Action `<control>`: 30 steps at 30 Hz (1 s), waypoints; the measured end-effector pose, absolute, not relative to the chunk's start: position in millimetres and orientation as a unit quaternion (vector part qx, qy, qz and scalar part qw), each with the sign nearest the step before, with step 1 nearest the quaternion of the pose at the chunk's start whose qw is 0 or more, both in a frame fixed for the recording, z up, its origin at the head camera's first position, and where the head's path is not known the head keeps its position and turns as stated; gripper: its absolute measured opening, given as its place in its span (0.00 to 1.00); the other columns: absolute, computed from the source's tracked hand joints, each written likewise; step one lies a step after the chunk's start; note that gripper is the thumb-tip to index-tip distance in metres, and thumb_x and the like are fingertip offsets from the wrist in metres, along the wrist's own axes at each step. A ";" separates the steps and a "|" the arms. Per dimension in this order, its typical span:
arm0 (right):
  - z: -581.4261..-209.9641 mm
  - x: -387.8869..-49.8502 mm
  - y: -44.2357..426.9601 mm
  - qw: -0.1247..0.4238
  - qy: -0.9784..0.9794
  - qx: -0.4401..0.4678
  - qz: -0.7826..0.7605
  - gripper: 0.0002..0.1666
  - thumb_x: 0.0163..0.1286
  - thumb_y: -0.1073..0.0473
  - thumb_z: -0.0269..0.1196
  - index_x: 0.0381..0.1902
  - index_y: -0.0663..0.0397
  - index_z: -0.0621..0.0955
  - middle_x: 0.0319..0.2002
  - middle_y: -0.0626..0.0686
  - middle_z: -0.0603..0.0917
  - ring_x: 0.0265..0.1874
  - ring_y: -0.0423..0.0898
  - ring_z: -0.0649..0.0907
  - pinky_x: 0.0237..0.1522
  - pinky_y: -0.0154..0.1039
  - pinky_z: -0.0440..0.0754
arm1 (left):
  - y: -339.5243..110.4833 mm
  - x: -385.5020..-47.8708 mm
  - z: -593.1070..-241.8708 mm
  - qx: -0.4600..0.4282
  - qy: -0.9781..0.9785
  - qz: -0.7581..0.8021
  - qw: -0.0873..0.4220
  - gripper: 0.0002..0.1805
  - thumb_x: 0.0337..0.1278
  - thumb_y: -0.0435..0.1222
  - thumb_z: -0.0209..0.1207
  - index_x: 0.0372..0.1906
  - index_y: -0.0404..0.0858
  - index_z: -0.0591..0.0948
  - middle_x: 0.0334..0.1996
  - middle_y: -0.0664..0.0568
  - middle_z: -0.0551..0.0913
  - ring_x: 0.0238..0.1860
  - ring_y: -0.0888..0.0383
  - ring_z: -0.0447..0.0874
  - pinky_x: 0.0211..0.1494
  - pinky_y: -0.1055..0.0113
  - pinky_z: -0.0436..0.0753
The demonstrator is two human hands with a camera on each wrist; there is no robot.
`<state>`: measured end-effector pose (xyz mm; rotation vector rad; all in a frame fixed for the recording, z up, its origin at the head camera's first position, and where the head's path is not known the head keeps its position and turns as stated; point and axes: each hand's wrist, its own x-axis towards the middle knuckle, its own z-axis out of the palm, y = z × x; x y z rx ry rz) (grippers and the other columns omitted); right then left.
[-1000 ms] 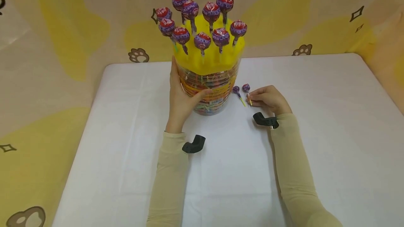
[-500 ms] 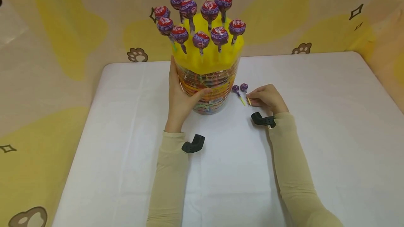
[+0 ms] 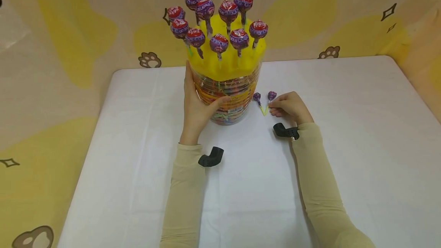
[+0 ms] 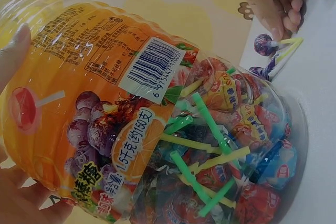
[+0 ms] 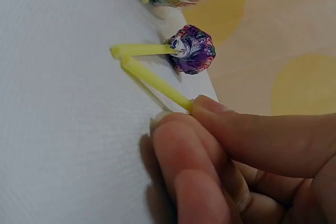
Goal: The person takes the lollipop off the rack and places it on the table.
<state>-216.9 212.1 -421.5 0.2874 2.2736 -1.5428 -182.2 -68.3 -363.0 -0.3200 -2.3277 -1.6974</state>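
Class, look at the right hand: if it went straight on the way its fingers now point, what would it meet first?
Most likely the right hand would first meet the loose lollipop beside the jar, with the jar beyond; exact depth is unclear.

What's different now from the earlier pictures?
The lollipop in the right hand's grip has swung round: its head went right and its stick's end left, forming a V with the other lollipop's stick. Nothing was visibly let go. The left hand's grip on the jar and the lollipops standing in the yellow top stayed put.
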 end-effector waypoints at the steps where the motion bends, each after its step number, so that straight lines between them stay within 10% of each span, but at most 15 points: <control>1: -421.5 -216.9 212.1 0.189 0.810 0.103 -0.545 0.12 0.65 0.65 0.61 0.37 0.75 0.78 0.18 0.48 0.82 0.17 0.38 0.80 0.25 0.28 0.82 | -68.3 -182.2 -363.1 -0.109 -0.797 -0.582 0.121 0.60 0.48 0.40 0.70 0.75 0.44 0.38 0.74 0.50 0.46 0.72 0.56 0.47 0.73 0.56 0.51; 17: -415.2 -214.4 217.0 0.171 0.815 0.091 -0.547 0.17 0.65 0.64 0.62 0.42 0.78 0.79 0.20 0.49 0.83 0.18 0.38 0.82 0.26 0.30 0.83 | -68.3 -182.9 -363.9 -0.112 -0.789 -0.592 0.119 0.59 0.49 0.39 0.69 0.75 0.45 0.38 0.74 0.52 0.46 0.72 0.59 0.47 0.73 0.58 0.51; 30: -391.4 -207.9 208.7 0.025 0.772 0.091 -0.628 0.13 0.64 0.68 0.61 0.40 0.80 0.79 0.21 0.49 0.83 0.20 0.40 0.83 0.27 0.32 0.84 | -68.3 -182.9 -363.8 -0.116 -0.787 -0.594 0.122 0.59 0.49 0.40 0.69 0.75 0.44 0.38 0.74 0.51 0.46 0.72 0.58 0.47 0.73 0.57 0.51</control>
